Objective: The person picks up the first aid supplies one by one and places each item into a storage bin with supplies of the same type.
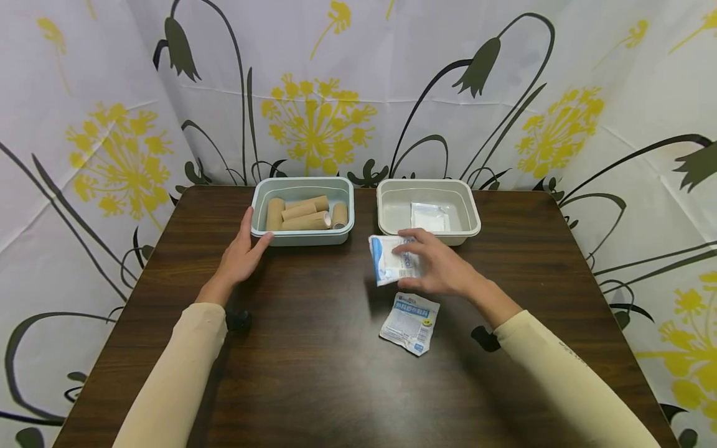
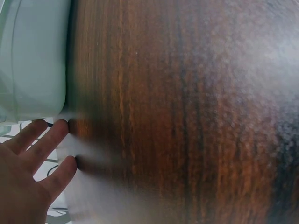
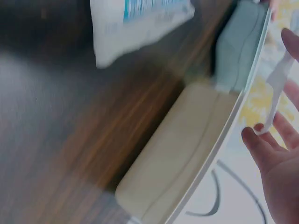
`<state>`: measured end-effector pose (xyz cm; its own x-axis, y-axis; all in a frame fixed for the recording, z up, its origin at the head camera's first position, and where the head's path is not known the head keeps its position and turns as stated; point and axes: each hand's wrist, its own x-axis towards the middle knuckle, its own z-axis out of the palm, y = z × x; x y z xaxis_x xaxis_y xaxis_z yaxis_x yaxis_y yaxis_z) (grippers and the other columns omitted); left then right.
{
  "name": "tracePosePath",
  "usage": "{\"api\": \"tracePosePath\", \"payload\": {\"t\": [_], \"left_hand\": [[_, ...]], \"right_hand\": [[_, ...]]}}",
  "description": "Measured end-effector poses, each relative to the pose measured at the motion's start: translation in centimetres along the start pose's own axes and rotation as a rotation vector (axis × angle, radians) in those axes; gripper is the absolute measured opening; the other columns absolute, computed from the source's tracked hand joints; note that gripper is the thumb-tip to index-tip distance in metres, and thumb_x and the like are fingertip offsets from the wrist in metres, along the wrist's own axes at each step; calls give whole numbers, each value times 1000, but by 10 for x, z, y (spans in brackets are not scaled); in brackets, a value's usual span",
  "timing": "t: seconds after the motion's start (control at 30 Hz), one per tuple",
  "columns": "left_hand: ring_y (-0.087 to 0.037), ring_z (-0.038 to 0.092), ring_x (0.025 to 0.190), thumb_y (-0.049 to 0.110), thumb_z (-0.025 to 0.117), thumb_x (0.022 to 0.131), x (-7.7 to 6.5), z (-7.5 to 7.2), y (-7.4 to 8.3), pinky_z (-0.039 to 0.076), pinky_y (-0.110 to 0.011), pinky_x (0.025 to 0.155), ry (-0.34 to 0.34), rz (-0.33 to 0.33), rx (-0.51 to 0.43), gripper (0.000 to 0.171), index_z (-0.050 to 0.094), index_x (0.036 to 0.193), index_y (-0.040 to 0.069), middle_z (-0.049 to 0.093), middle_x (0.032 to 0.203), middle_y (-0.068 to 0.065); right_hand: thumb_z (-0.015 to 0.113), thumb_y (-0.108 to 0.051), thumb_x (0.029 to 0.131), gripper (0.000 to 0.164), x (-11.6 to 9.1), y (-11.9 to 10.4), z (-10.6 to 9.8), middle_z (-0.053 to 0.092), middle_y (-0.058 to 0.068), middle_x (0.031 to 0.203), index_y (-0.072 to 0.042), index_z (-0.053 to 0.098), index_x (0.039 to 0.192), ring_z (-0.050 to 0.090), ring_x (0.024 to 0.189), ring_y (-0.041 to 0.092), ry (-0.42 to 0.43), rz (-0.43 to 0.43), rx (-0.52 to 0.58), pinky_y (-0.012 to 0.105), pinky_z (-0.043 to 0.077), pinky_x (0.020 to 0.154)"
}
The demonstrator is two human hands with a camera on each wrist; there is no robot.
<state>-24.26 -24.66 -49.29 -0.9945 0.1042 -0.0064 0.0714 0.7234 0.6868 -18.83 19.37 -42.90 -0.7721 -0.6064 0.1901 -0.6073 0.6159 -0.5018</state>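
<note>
My right hand (image 1: 442, 264) pinches a white and blue gauze packet (image 1: 385, 261) between thumb and fingers, in front of the cream bin (image 1: 456, 239). In the right wrist view the held packet (image 3: 279, 77) appears edge-on. Below it on the table lies a second gauze packet (image 1: 411, 323), printed in blue. Inside the cream bin is a white packet (image 1: 429, 217). My left hand (image 1: 241, 255) is at the front left corner of the pale blue bin (image 1: 302, 238), thumb and fingers spread about that corner. Its extended fingers (image 2: 44, 142) show beside the bin in the left wrist view.
Several brown cardboard tubes (image 1: 307, 222) lie in the blue bin. Both bins stand side by side along the back edge of the dark wooden table (image 1: 291, 348). Behind them hangs a white curtain (image 1: 358, 56) with a yellow and grey flower print.
</note>
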Motion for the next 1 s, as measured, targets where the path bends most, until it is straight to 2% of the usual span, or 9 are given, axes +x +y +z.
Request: {"api": "tracePosePath", "payload": {"t": [0.17, 0.3, 0.53, 0.73, 0.87, 1.0], "left_hand": [[-52, 22, 140, 56, 41, 100, 0, 0, -1, 19, -70, 105, -2, 1, 3, 82, -10, 158, 28, 9, 162, -17], [-52, 21, 140, 56, 41, 100, 0, 0, -2, 19, -70, 105, -6, 1, 1, 82, -9, 158, 27, 9, 162, -17], [-51, 22, 140, 57, 41, 100, 1, 0, 0, 19, -70, 105, -4, 0, 1, 81, -11, 157, 31, 9, 162, -16], [-50, 21, 141, 57, 41, 100, 1, -1, 4, 19, -69, 105, -6, 1, 1, 82, -8, 158, 27, 10, 162, -17], [-51, 20, 141, 56, 41, 100, -1, -2, 4, 18, -70, 106, -12, -8, 1, 82, -9, 158, 27, 8, 162, -17], [-51, 20, 141, 56, 41, 100, -2, -2, 3, 18, -69, 106, -12, -9, 2, 82, -11, 158, 29, 8, 162, -17]], "right_hand": [[87, -32, 73, 52, 14, 24, -11, 46, 16, 142, -12, 69, 117, 43, 128, 35, 90, 92, -12, 51, 37, 102], [87, -30, 73, 53, 23, 39, -15, 47, 20, 140, -8, 68, 118, 44, 128, 38, 131, 157, -14, 51, 34, 105], [82, -33, 80, 54, 32, 59, -19, 44, 23, 143, -5, 65, 124, 40, 131, 40, 114, 319, 6, 52, 31, 108], [74, -39, 86, 56, 32, 67, -23, 45, 24, 143, -2, 62, 127, 40, 131, 40, 117, 461, -31, 52, 31, 108], [70, -41, 88, 58, 32, 69, -23, 45, 24, 142, 0, 62, 128, 42, 130, 40, 123, 516, -59, 51, 33, 107], [69, -41, 89, 57, 33, 71, -21, 46, 25, 140, 1, 62, 128, 42, 128, 41, 111, 532, -78, 52, 33, 106]]}}
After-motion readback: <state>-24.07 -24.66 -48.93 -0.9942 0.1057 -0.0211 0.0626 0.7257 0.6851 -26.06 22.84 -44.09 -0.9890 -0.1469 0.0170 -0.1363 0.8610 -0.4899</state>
